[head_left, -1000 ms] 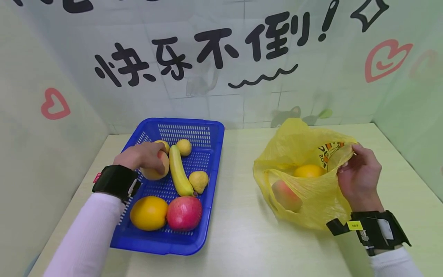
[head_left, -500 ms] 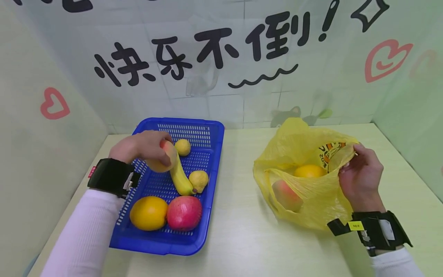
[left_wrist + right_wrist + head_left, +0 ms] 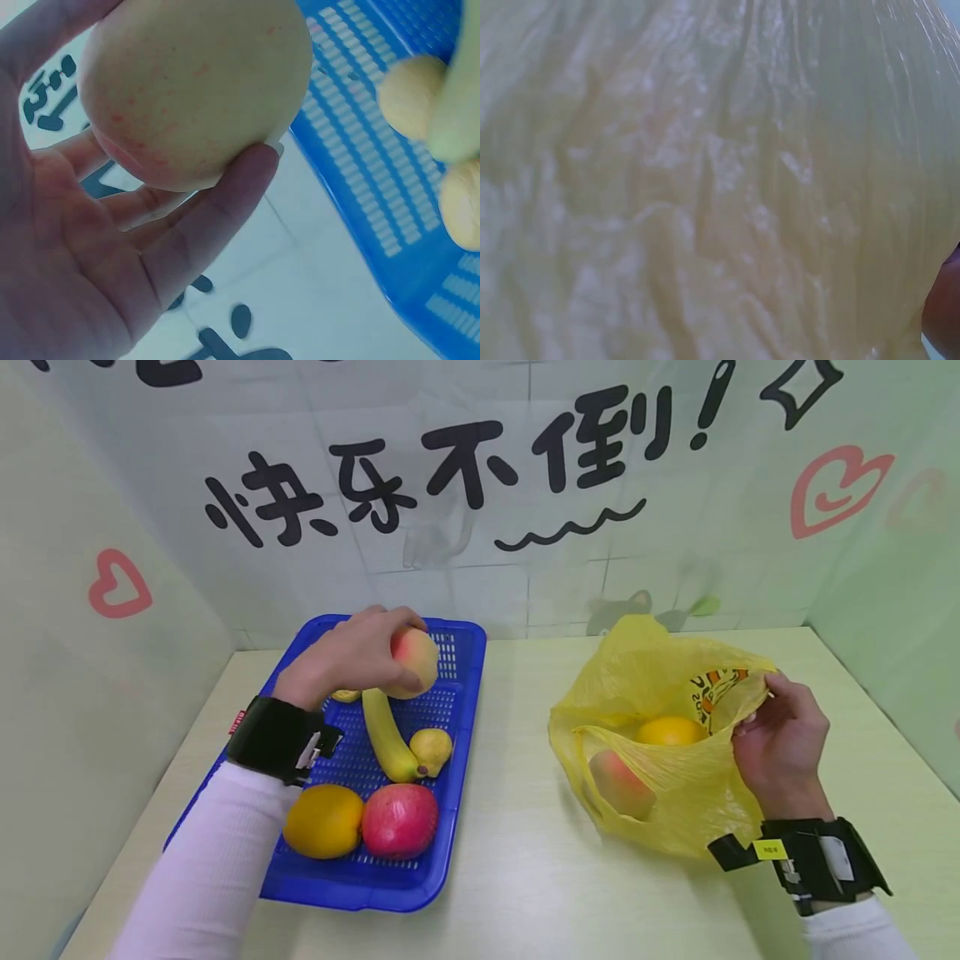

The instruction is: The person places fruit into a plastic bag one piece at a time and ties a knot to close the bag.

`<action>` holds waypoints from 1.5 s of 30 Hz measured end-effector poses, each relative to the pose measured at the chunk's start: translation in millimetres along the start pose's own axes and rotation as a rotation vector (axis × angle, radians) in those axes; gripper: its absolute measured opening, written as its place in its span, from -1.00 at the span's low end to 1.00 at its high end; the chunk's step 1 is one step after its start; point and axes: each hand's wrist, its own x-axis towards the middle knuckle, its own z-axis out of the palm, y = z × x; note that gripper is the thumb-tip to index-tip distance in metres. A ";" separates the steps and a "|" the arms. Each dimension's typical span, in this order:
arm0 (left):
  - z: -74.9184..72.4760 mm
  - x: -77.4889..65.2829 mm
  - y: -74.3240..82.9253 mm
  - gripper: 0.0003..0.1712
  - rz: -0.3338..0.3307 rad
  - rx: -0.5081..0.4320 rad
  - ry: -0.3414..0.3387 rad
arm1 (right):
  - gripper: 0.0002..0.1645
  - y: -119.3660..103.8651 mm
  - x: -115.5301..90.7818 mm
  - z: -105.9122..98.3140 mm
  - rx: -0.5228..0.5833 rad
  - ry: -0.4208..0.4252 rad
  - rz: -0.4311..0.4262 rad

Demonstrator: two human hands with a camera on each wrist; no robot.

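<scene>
My left hand grips a pale peach with a pink blush, raised over the far part of the blue plastic basket. In the left wrist view, my thumb and fingers wrap around the peach. At the right, my right hand pinches the rim of a yellow plastic bag, whose mouth stands apart. Inside the bag are an orange fruit and another peach, seen through the film. Crinkled bag film fills most of the right wrist view.
In the basket lie a banana, a lemon-like yellow fruit, an orange-yellow fruit and a red round fruit. Another yellow fruit is partly hidden by my left hand. Behind the table rises a printed wall.
My left hand has lifted the peach from beside the banana and carried it up and to the right. The right hand and bag have barely moved.
</scene>
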 end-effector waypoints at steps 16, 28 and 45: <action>7.4 20.9 54.6 -0.23 0.171 -0.068 0.075 | -0.50 -3.8 1.1 3.9 -0.011 0.012 -0.021; 28.5 41.7 107.6 -0.25 0.291 -0.065 0.081 | -0.49 -5.1 3.8 6.8 0.055 -0.048 0.008; 66.5 66.8 167.9 -0.23 0.405 -0.054 0.018 | -0.49 -5.2 6.6 13.3 0.088 -0.091 0.023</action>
